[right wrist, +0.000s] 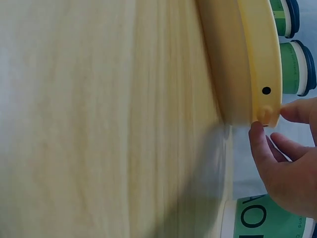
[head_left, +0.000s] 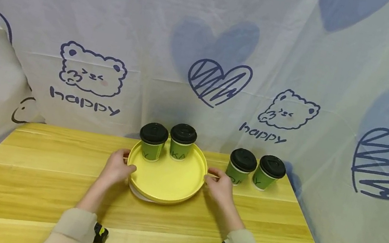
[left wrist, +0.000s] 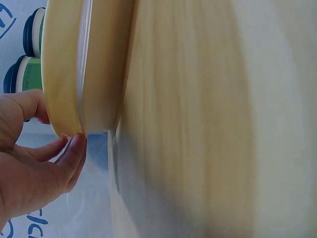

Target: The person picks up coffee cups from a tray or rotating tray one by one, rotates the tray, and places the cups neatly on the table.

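Note:
A round yellow tray (head_left: 168,182) with a raised rim is at the middle of the table. Near its back stand two green paper cups with black lids, the left cup (head_left: 151,151) and the right cup (head_left: 179,151), both upright. My left hand (head_left: 117,167) pinches the tray's left rim, thumb on top and fingers against the side and underneath. On the opposite side, my right hand (head_left: 221,186) pinches the rim likewise, beside a black dot (right wrist: 266,90) on the wall. Below the tray, a pale round base (head_left: 139,193) peeks out at the front left.
Two more lidded green cups, a nearer-left cup (head_left: 238,173) and a far-right cup (head_left: 263,179), stand on the wooden table (head_left: 32,179) just right of my right hand. A printed white cloth (head_left: 161,46) hangs behind the table's back edge and along both sides.

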Tool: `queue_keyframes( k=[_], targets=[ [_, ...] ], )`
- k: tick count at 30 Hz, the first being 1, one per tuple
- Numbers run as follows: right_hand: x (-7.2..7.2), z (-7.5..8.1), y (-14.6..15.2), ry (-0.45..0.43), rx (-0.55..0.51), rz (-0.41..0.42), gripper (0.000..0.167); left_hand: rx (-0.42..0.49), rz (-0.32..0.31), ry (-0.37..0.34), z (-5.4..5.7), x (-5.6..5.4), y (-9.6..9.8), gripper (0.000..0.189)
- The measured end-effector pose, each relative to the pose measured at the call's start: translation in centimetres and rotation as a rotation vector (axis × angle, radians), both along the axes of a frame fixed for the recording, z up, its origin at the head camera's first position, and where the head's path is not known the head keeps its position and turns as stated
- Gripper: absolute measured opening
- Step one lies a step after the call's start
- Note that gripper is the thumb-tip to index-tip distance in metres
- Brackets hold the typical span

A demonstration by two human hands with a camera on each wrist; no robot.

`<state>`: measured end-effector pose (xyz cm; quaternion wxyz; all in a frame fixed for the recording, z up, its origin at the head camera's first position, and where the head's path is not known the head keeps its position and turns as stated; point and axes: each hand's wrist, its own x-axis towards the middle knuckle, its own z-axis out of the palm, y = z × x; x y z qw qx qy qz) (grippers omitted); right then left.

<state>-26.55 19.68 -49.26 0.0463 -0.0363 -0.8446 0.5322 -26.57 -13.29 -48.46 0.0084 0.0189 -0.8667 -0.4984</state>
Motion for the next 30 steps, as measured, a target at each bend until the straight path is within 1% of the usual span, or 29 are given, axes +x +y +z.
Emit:
queue_keyframes(
  k=[6, 12, 17, 23, 30],
  targets=[
    [0.2, -0.1, -0.1, 0.001, 0.01, 0.02, 0.036, -0.018, -0.021, -0.003, 0.1, -0.7, 0.0, 0.066],
    [0.6, -0.3, -0.3, 0.01, 0.011, 0.031, 0.037, -0.049, -0.019, 0.017, 0.3, -0.7, 0.0, 0.062],
    [1.2, -0.2, -0.4, 0.017, 0.004, 0.023, 0.038, -0.03, -0.007, 0.014, 0.4, -0.1, 0.2, 0.061],
    [1.9, -0.2, -0.5, 0.001, -0.01, 0.016, 0.038, 0.005, 0.008, 0.024, 0.7, 0.8, 0.5, 0.062],
    [2.8, -0.5, -0.7, -0.012, -0.043, 0.009, 0.04, 0.033, 0.029, 0.041, 0.5, 1.8, 1.0, 0.063]
  ],
)
